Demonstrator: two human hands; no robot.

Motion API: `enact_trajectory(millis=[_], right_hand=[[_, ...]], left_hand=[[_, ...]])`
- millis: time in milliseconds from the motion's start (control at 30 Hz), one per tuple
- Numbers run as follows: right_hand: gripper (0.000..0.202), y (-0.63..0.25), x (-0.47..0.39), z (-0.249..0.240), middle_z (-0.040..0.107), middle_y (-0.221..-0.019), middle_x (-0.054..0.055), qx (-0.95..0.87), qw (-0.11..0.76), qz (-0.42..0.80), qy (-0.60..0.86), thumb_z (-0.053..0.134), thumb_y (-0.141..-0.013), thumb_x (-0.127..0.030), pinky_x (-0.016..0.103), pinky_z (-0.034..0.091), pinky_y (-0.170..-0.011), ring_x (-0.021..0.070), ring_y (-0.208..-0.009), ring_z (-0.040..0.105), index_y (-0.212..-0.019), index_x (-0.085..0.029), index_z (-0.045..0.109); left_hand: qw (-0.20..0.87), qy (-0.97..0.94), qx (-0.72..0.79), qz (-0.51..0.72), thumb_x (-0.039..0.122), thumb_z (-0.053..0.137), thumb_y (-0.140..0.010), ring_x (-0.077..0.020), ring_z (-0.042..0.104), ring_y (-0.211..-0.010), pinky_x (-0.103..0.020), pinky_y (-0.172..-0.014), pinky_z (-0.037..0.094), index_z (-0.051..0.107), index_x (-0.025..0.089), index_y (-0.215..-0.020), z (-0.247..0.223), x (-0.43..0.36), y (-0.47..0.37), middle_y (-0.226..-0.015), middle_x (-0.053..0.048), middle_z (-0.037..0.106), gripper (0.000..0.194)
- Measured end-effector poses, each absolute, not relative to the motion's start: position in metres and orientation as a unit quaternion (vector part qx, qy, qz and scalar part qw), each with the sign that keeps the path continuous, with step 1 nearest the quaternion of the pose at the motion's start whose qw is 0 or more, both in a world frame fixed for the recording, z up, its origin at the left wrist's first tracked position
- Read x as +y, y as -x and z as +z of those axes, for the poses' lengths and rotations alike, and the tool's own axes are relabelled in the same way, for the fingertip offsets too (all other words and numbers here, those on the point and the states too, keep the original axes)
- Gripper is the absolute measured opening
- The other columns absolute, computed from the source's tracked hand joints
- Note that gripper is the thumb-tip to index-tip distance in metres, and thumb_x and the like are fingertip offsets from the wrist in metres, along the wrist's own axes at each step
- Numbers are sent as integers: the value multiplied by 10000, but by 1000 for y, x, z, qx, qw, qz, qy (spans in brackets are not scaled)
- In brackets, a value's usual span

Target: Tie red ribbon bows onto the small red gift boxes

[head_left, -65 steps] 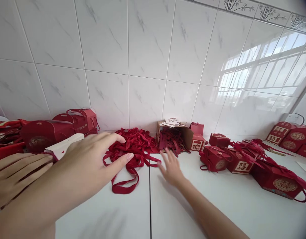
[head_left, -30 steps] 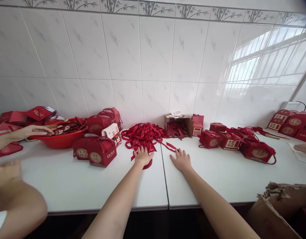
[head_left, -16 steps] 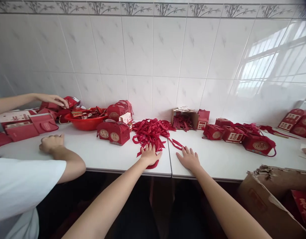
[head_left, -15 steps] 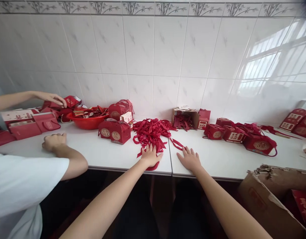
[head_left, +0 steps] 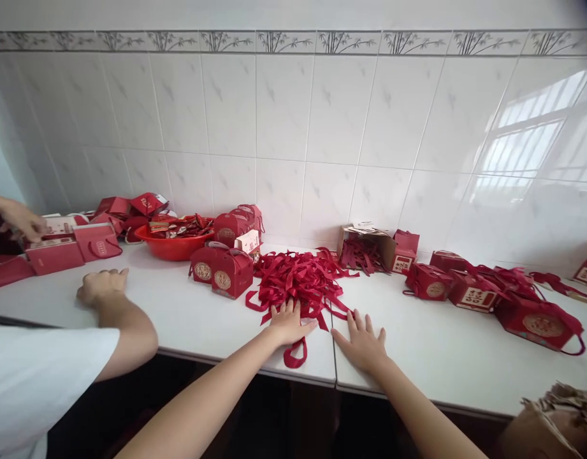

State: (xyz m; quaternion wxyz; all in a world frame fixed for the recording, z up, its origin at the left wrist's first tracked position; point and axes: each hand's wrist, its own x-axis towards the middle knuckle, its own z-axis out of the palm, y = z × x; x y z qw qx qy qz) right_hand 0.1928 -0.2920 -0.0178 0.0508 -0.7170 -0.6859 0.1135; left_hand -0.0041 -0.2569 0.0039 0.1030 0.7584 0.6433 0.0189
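Observation:
A loose heap of red ribbons [head_left: 297, 274] lies in the middle of the white table [head_left: 408, 344]. My left hand [head_left: 289, 324] rests with spread fingers on the heap's near edge, and a ribbon loop hangs out below it toward the table's front. To the right of the seam, my right hand [head_left: 362, 341] lies flat with its fingers apart, a ribbon end close to its fingertips. Left of the heap stand red gift boxes [head_left: 232, 274] with round gold emblems. Behind it on the right, an open carton [head_left: 364, 248] on its side holds darker red ribbons.
Further left are a red basin [head_left: 173, 245] of small packets and flat red bags [head_left: 58, 252] near a co-worker's hand [head_left: 23, 220]. The co-worker's other arm [head_left: 116, 319] leans on the table. Tied red boxes [head_left: 475, 290] stand right; a torn cardboard box [head_left: 551, 421] sits below.
The view has shifted, so the table sits lower in the picture. The ribbon heap looks pushed together and fuller. The co-worker's far hand has moved left to the flat bags.

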Motion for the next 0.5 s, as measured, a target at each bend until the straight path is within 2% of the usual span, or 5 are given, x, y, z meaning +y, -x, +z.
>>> enact_trajectory(millis=[100,333,500], right_hand=[[865,-189,-262,-17,33,-1559,31,-699,61,118,703,125,-818,-721,652,4,-1063,335,-1421,-16,-1492,-179,124],[858,-184,-168,-12,59,-1556,3,-734,81,134,661,124,-805,-754,681,-31,-1043,347,-1418,-23,-1486,-231,133],[825,-179,-120,-14,139,-1543,39,-771,115,123,614,276,-826,-704,648,19,-1078,391,-1407,25,-1457,-172,284]], left_hand=[[91,-751,653,22,695,177,-811,-379,142,-1403,-589,-1098,92,223,63,-1462,1,-219,-2,-1529,-201,143,908],[78,-749,658,31,671,243,-810,-359,171,-1401,-577,-1102,111,266,103,-1453,-2,-113,-4,-1532,-172,170,859],[57,-731,678,53,568,281,-853,-375,161,-1398,-602,-1094,86,318,63,-1424,-8,-56,4,-1507,-205,240,763]])
